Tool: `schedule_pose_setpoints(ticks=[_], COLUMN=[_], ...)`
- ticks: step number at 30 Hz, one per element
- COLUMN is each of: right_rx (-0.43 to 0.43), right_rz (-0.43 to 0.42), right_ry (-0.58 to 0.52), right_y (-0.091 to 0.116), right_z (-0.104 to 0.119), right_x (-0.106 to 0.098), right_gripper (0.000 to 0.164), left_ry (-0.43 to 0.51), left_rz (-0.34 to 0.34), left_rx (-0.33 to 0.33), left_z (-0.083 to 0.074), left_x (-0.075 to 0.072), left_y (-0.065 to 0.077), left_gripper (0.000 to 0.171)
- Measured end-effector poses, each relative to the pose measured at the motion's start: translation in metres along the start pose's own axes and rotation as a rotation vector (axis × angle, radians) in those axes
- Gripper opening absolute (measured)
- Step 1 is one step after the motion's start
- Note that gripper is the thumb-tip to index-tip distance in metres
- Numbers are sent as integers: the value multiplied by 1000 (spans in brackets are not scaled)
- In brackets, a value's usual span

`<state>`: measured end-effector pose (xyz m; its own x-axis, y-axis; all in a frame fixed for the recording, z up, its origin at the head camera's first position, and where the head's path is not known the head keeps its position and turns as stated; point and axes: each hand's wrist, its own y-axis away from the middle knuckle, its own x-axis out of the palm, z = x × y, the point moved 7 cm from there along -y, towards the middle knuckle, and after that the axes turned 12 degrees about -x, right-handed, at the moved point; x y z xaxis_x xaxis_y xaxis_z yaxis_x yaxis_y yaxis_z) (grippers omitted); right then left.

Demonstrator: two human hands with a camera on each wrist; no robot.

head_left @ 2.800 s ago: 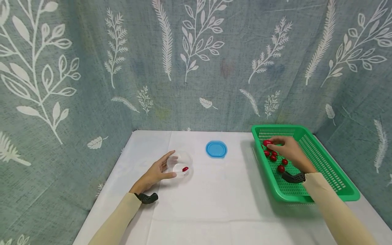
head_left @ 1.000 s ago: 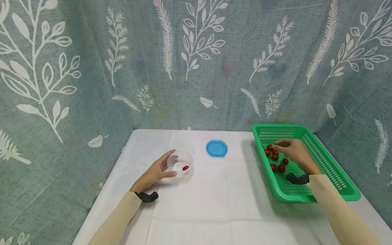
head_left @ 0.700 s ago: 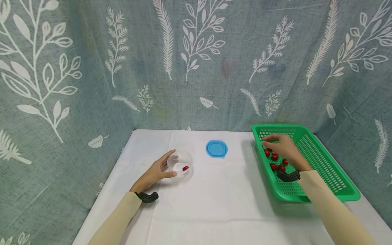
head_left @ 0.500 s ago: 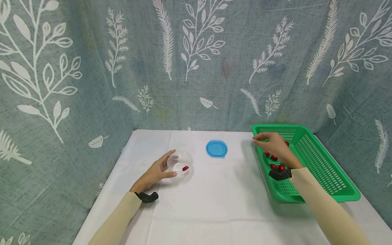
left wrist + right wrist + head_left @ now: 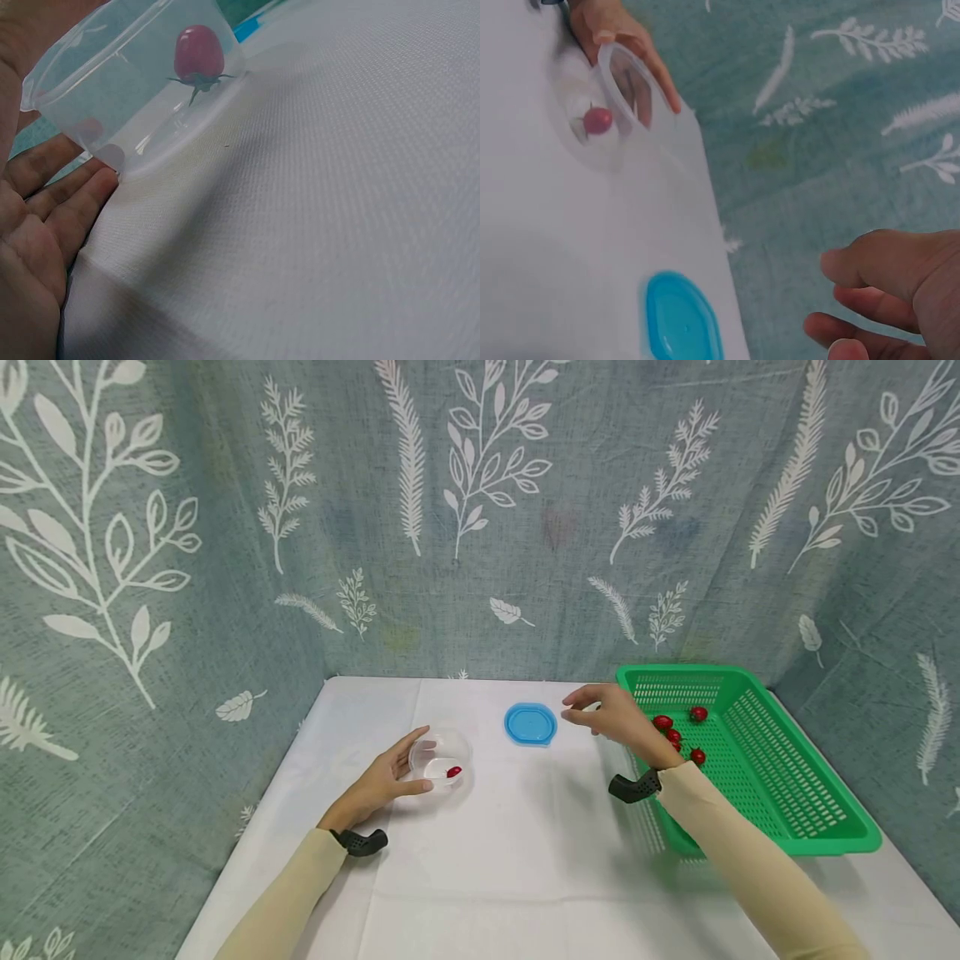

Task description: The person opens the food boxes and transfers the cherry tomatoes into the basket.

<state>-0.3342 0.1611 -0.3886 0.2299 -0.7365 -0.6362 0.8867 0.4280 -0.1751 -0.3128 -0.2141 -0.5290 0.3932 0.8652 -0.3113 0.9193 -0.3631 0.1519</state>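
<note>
In the head view, my left hand [image 5: 384, 777] rests around the left side of a clear plastic tub [image 5: 465, 747], thumb along its near side and fingers along its far side. A cherry tomato [image 5: 199, 54] with its green stem lies inside the tub. My right hand [image 5: 611, 714] is in the air between a blue lid [image 5: 530, 725] and the green basket [image 5: 795, 777]. Its thumb and fingers are loosely bent and apart, and I see nothing between them, also in the right wrist view. The lid lies flat on the table.
Several cherry tomatoes [image 5: 697, 714] lie in the basket, towards its far left part; my right forearm hides some of it. A white cloth [image 5: 480, 860] covers the table. A leaf-patterned curtain [image 5: 480, 610] closes off the back and sides.
My right hand has left the tomatoes in the basket, crossing its left rim and moving left towards the lid. The left hand, tub and its tomato look the same.
</note>
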Motion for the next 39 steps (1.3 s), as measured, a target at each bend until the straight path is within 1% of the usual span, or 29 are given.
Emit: schedule_pose_setpoints(ticks=[5,11,15,24,30,37,39], right_rx=[-36,-42,-49,-61,-94,-126,-133], right_rz=[39,81,96,138,190,244,259], right_ry=[10,-17,-38,-71,-56,-56,-54], right_y=[-12,-22,-26,-34,-40,-43,-44], right_z=[14,28,35,42,47,48,48], right_x=[23,50,66,104,131,161,168], right_gripper=[29,27,28,20,26,29,31], left_ry=[9,19,12,5,11,15,14], left_rz=[4,14,6,-8,-7,-2,1], left_rx=[-1,3,-4,-13,-22,-28,-28], left_z=[0,1,2,0,0,-1,-1], left_x=[-1,0,0,0,0,-1,0], left_y=[1,0,1,0,-1,0,1], left_gripper=[102,101,100,101,102,99,99])
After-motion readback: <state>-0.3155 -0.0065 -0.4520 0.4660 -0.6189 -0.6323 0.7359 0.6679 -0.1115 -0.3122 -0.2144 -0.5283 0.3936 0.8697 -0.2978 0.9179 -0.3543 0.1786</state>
